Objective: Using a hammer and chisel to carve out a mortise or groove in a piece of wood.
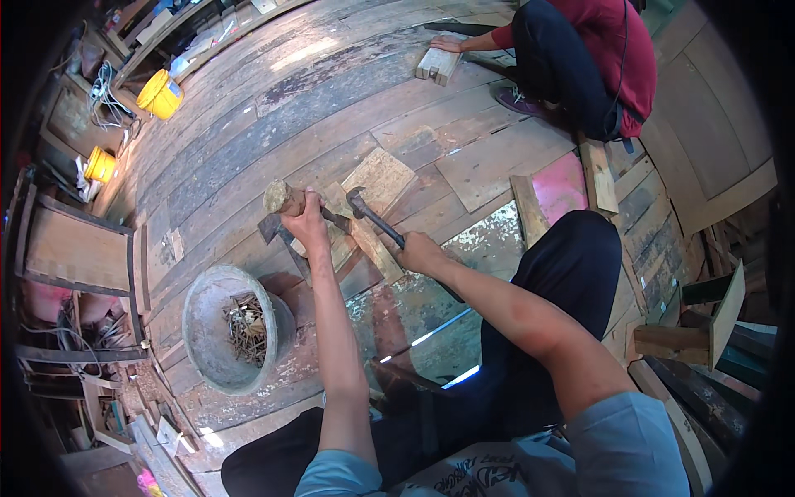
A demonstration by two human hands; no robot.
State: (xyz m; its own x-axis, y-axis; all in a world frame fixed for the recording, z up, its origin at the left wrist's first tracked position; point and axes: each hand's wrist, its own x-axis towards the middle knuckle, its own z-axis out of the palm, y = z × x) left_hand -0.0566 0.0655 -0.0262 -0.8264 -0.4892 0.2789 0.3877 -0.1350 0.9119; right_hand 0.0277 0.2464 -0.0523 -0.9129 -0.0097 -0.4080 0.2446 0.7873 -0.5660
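My right hand (424, 253) is closed round the dark handle of a claw hammer (375, 219), its metal head up and to the left of my fist. My left hand (308, 225) grips a round-ended wooden piece (280, 197); the part inside my fingers is hidden. A dark bar shows just right of that hand, and I cannot tell whether it belongs to the held piece. Beneath and between my hands lie a narrow strip of wood (375, 251) and a flat, light wooden board (380, 180). A dark flat blade-like piece (270, 225) shows beside the left hand.
A grey bucket (195, 331) holding many thin brown pieces stands left of my left forearm. Ahead right, another person (571, 66) squats with a hand on a pale wooden block (439, 63). Yellow buckets (160, 95) stand far left. Loose boards (675, 341) lie at right on the plank floor.
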